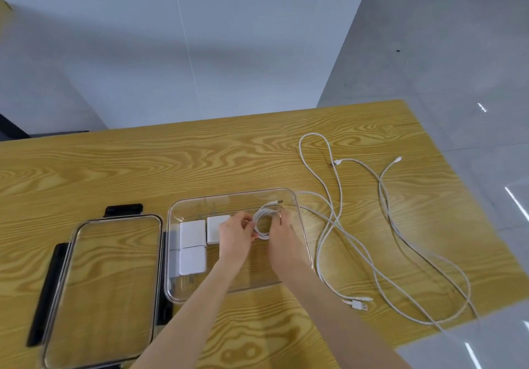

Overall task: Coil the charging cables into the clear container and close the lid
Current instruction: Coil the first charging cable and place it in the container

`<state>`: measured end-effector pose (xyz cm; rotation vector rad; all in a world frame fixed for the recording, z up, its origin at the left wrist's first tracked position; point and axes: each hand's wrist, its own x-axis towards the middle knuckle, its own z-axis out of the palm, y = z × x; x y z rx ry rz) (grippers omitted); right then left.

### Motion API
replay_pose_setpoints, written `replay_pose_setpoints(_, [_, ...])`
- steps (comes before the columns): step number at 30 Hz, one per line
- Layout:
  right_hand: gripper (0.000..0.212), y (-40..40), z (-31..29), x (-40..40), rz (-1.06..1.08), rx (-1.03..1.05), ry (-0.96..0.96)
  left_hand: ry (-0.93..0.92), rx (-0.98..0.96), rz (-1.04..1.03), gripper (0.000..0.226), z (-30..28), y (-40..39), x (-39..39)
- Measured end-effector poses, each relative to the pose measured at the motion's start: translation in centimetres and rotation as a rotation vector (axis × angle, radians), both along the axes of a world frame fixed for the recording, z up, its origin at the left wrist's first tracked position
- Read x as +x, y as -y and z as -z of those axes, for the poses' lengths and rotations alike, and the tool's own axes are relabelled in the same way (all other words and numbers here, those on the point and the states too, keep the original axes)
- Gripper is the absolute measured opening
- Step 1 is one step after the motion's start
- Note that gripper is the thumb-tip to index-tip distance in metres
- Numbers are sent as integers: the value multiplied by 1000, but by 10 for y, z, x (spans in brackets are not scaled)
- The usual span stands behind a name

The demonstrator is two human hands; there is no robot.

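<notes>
While both hands work inside the clear container (297, 217), the left hand (236, 232) and right hand (279, 231) each curl fingers round opposite sides of a small coiled white cable (262, 221), holding it just above or on the container floor — can't tell which. Three white charger blocks (192, 247) sit at the container's left end, w/ the coil near the middle. Two or so loose cables (380, 225) sprawl on the wooden table (143, 162) to the right, crossing each other, one running up to the container's right wall. Lid (106, 283) w/ black latches lies flat to the left, off.

Risk, as a judgement: the coil looks springy, so on release it'll prob. unwind and ride up over the rim, blocking the lid later. Also the remaining cables overlap; pulling one could drag the other or snag a plug.
</notes>
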<state>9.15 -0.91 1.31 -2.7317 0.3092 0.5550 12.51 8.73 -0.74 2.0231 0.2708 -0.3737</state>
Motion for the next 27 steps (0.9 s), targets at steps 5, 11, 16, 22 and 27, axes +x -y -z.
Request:
replay_pose_setpoints(5, [62,4,3,-1,53,116,-30,18,71,66,15,-2,-5,-3])
replay_pose_setpoints(11, [58,10,-2,-7,67,297,58,-41,125,157,24,-5,-4,-10])
replay_pose_setpoints(16, [41,25,-29,-18,199,612,147,-48,190,242,32,-21,3,-16])
replay_pose_setpoints(22, [14,86,-42,-43,443,547,414,209,78,339,23,-57,25,-39])
replay_pose_setpoints(27, [27,102,-2,-59,357,167,-59,211,20,494,23,-64,46,-61])
